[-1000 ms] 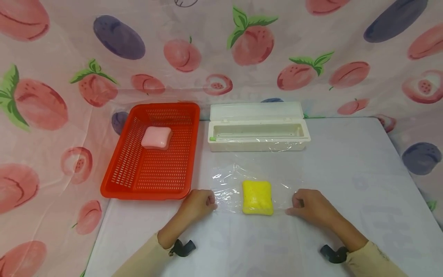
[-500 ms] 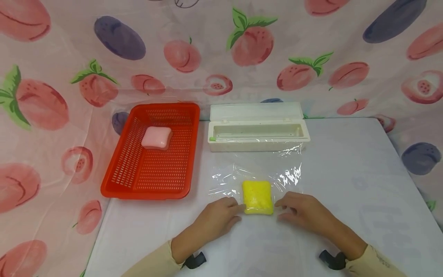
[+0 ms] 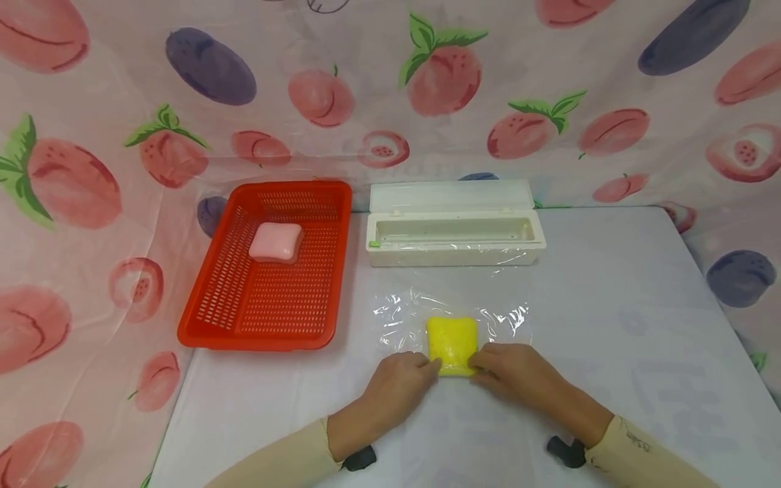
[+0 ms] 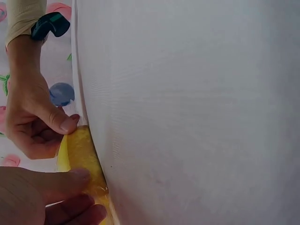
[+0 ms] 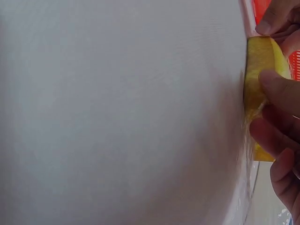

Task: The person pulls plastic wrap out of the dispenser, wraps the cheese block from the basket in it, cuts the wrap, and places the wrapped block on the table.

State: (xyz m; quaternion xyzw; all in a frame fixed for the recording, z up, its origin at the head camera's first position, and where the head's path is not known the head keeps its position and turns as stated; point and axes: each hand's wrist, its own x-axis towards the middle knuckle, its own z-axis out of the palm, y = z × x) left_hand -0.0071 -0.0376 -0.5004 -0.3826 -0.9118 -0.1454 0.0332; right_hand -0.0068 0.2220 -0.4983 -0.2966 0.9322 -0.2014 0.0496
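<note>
A yellow pillow-shaped block (image 3: 452, 339) lies on clear plastic wrap (image 3: 390, 318) that runs from a white wrap dispenser box (image 3: 451, 257). My left hand (image 3: 399, 390) grips the block's near left corner, its thumb (image 4: 70, 180) pressed on the near side. At the near right corner my right hand (image 3: 518, 373) does the same, with its thumb (image 5: 281, 89) against that side and the other fingers curled. Shiny film shows over the block's near side in both wrist views. Parts of the corners are hidden behind the fingers.
A red plastic basket (image 3: 332, 298) with a pink rounded block (image 3: 276, 242) in it stands to the left. The dispenser's lid (image 3: 451, 196) is raised at the back. A fruit-print cloth (image 3: 342, 156) hangs behind the white-covered table (image 3: 610, 305).
Both hands have let go of the film's near edge and moved inward to the yellow block's near corners. The film's shine has shifted; the block has stayed almost in place.
</note>
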